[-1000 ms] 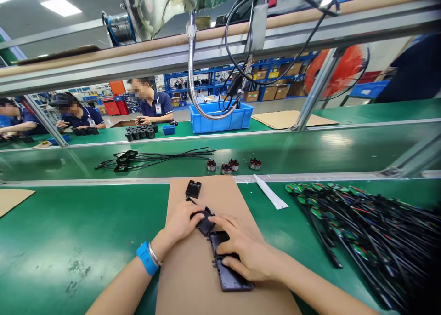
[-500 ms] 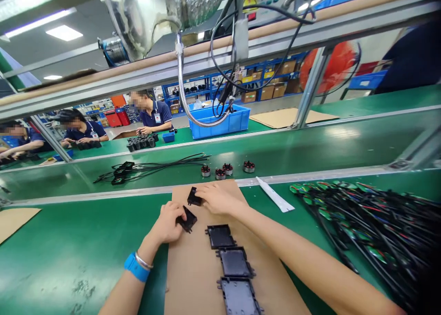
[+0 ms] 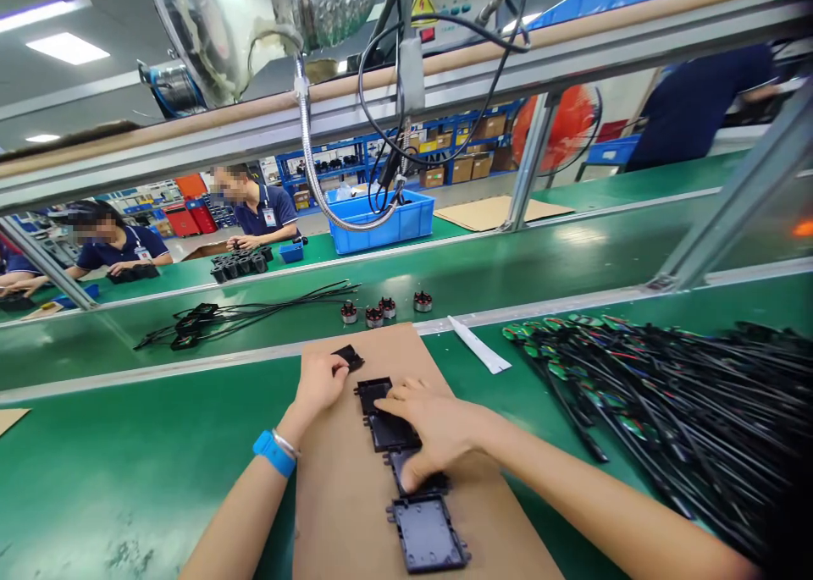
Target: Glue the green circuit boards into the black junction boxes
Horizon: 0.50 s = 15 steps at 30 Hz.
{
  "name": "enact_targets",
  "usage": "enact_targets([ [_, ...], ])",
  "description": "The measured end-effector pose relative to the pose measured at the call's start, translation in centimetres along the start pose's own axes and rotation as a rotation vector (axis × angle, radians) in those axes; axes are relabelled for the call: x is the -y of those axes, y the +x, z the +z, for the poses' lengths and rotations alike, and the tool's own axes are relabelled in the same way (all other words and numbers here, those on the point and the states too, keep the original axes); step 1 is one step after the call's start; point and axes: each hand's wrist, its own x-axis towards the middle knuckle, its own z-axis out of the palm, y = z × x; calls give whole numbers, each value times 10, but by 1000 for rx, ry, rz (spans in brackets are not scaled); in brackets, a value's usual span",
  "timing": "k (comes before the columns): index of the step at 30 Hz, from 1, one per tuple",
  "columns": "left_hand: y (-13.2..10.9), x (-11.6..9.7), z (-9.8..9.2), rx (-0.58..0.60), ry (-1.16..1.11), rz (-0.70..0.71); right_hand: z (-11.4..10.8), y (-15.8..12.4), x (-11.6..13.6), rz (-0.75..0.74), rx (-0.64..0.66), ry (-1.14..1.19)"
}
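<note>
The person's left hand (image 3: 322, 383) pinches a black case (image 3: 349, 357) near the far end of the cardboard (image 3: 340, 495). The right hand (image 3: 441, 428), fingers spread wide, covers part of a row of four black trays (image 3: 389, 433) on it; whether it presses them is hard to tell.

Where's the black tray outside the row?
In the head view, the left hand touches the black tray near the far end of the cardboard, beyond and left of the tray row.
</note>
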Motion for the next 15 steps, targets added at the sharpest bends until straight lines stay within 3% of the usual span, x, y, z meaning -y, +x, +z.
enact_targets([
  [2,9,-12,5,36,-23,66,2,-10,5,24,143,45],
  [4,12,-21,10,50,-40,104,7,-17,8,59,202,51],
  [8,5,-24,13,46,-60,125,16,-16,15,111,151,-18],
  [11,-7,-23,10,34,-69,133,19,-6,22,49,99,-51],
  [15,-14,-16,8,30,-82,164,31,7,24,-49,139,-93],
])
